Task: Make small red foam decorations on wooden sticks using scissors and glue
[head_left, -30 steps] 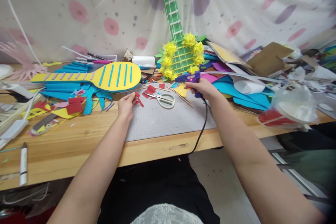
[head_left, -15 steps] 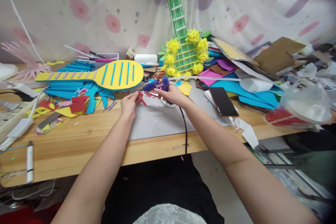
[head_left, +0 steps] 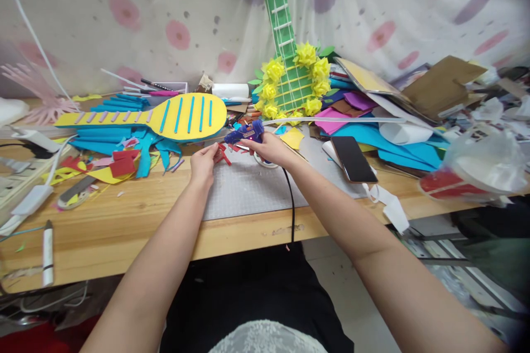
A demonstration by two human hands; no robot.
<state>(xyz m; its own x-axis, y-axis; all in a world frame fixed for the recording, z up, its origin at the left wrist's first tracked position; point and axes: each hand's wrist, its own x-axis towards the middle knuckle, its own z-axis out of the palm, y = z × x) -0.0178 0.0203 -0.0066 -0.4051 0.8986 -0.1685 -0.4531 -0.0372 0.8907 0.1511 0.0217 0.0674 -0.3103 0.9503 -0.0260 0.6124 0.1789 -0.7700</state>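
Note:
My right hand (head_left: pixel 271 149) is wrapped round a blue hot glue gun (head_left: pixel 249 131), its nozzle pointing left and a long clear glue stick (head_left: pixel 331 120) jutting out behind it. Just left of the nozzle, my left hand (head_left: pixel 202 164) pinches a small piece of red paper (head_left: pixel 222 153). Both hands are over the grey cutting mat (head_left: pixel 248 198). Behind them lies a yellow paddle-shaped cutout (head_left: pixel 182 117) with blue and pink strips on its face. A green paper guitar (head_left: pixel 292 88) with yellow flowers leans on the back curtain.
Paper scraps (head_left: pixel 124 162) and blue paper strips lie at the left, near a power strip (head_left: pixel 16 176) and a white crayon-like stick (head_left: pixel 48 253). A phone (head_left: pixel 353 160) rests on the right, before blue sheets (head_left: pixel 381 146) and a plastic-covered bucket (head_left: pixel 459 179). A black cord (head_left: pixel 291 204) hangs over the table edge.
The glue gun has shifted slightly left, its nozzle nearer the left hand's red paper. More of the clear glue stick shows behind it. The left hand stays nearly in place.

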